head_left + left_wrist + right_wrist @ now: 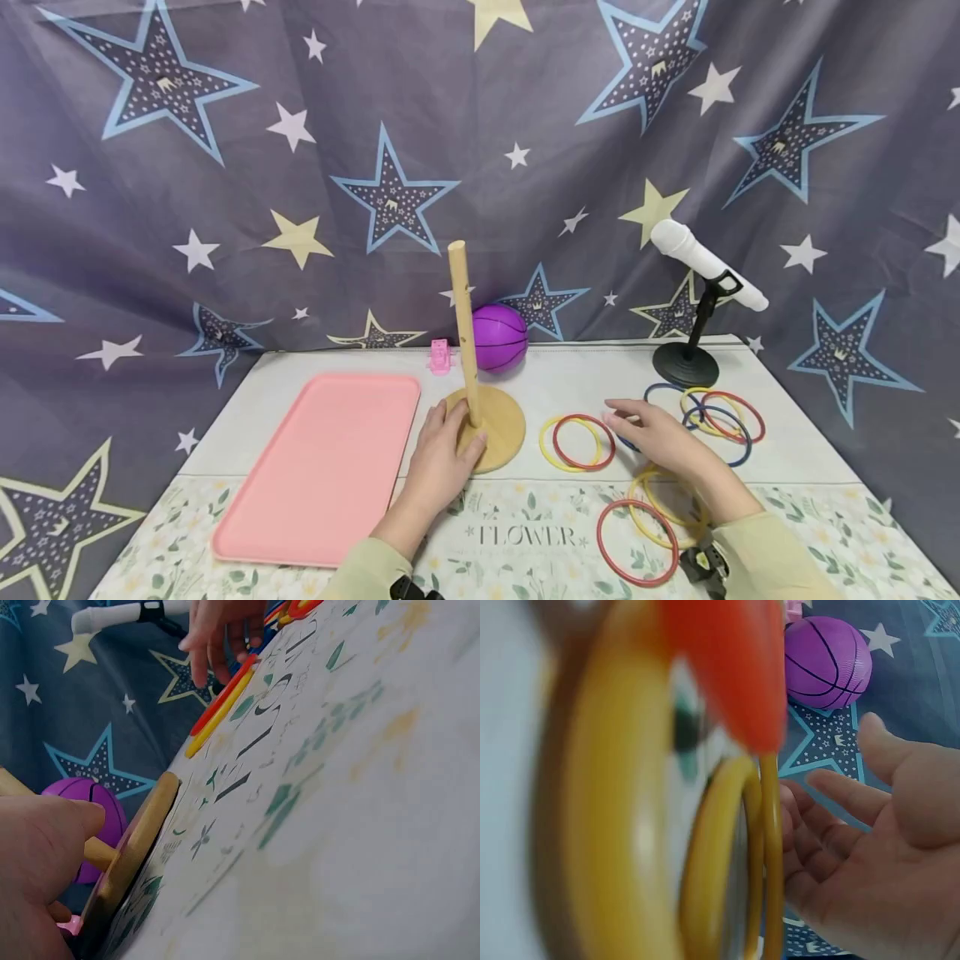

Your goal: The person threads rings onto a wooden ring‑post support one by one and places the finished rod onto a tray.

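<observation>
Your left hand (442, 462) is down at the foot of the wooden stand (464, 333), thumb and fingers gripping low around the pole, right at its round base. The stand is upright near the middle of the desk (577, 379), with a pink tray (322, 467) just left of it. Your right hand (660, 433) isn't holding anything as far as I can see: thumb well away from the loosely bent fingers, hovering among the rings. You've got a red ring (614, 450) overlapping a yellow ring (542, 442) just left of those fingers, a tangle of blue, yellow and red ones to their right, and another red and yellow lot nearer you. Behind the stand sit a purple ball (501, 337) and a little pink toy (440, 357); a white microphone (705, 260) leans in its black holder (686, 364), back right.
</observation>
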`<state>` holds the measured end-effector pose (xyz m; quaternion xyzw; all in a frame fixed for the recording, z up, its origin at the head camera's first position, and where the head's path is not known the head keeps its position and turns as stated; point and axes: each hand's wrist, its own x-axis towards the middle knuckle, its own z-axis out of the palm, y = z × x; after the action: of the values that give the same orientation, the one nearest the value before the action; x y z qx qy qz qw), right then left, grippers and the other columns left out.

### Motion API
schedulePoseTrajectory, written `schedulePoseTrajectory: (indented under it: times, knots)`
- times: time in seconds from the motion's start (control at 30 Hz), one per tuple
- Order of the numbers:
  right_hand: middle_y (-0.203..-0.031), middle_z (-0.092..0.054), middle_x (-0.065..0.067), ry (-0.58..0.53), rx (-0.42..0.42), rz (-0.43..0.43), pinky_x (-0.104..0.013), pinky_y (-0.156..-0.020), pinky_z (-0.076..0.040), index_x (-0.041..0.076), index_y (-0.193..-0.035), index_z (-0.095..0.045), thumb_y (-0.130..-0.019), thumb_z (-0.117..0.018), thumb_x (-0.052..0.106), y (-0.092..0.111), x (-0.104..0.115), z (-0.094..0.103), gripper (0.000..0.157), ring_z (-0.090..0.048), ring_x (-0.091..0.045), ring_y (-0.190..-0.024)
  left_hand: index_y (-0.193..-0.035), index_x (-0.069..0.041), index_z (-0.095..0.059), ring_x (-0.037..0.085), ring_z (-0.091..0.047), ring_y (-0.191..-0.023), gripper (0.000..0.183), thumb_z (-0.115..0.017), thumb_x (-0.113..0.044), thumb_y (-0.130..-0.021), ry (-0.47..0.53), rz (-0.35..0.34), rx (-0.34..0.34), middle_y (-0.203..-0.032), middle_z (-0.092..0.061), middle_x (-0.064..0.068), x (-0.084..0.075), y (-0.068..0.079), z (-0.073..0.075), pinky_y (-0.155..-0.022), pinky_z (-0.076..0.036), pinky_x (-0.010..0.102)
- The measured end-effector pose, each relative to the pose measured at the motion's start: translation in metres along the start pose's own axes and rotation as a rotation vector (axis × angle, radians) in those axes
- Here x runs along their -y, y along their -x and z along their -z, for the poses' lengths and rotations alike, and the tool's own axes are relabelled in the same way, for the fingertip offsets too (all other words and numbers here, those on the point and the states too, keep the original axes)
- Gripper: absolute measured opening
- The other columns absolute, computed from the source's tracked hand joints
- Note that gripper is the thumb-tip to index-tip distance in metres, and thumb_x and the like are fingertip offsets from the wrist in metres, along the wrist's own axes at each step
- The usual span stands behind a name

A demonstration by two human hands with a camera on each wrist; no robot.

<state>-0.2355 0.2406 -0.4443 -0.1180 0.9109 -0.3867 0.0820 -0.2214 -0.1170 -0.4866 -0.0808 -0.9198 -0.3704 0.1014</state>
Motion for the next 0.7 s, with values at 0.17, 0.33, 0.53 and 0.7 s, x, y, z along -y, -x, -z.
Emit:
schedulePoseTrajectory:
  times: [0.17,0.33,0.53,0.7]
  knots:
    - [-0.122,-0.073,-0.019,0.038,0.002,0.122,-0.045,-0.087,-0.059,-0.011,-0.149,-0.060,-0.114,-0.063,0.035,-0.009,-0.010,-0.003,0.058,-0.067,-0.033,-0.109,-0.159,-0.008,-0.058,0.061,-0.029,-0.157,0.059,-0.074,-0.031,-0.107,0.011,-0.039,-0.009,-0.167,-0.035,0.040,0.000,0.003,-0.004,-0.122,-0.030,0.079]
    - [-0.095,-0.067,-0.007,0.034,0.009,0.137,-0.034,-0.073,-0.046,-0.008,-0.129,-0.074,-0.108,-0.072,0.018,-0.018,-0.007,-0.006,0.034,-0.055,-0.021,-0.085,-0.158,-0.014,-0.060,0.060,-0.032,-0.157,0.056,-0.076,-0.028,-0.105,0.021,-0.064,-0.020,-0.167,-0.039,0.038,0.001,0.004,-0.007,-0.120,-0.032,0.079]
    - [-0.093,-0.062,-0.005,0.079,-0.043,-0.033,-0.038,-0.072,-0.045,0.003,-0.118,-0.076,-0.101,-0.081,0.020,-0.024,0.000,-0.012,0.024,-0.053,-0.021,-0.081,-0.158,-0.016,-0.060,0.058,-0.034,-0.156,0.058,-0.078,-0.019,-0.103,-0.011,-0.071,-0.045,-0.166,-0.042,0.035,0.006,0.008,-0.010,-0.118,-0.037,0.079]
    - [-0.087,-0.060,-0.004,0.102,-0.066,-0.092,-0.037,-0.070,-0.042,0.009,-0.101,-0.071,-0.100,-0.082,0.018,-0.025,0.000,-0.014,0.015,-0.052,-0.021,-0.078,-0.157,-0.004,-0.058,0.059,-0.038,-0.153,0.063,-0.079,-0.023,-0.101,-0.107,-0.077,-0.069,-0.162,-0.044,0.038,0.007,0.008,-0.012,-0.123,-0.033,0.074]
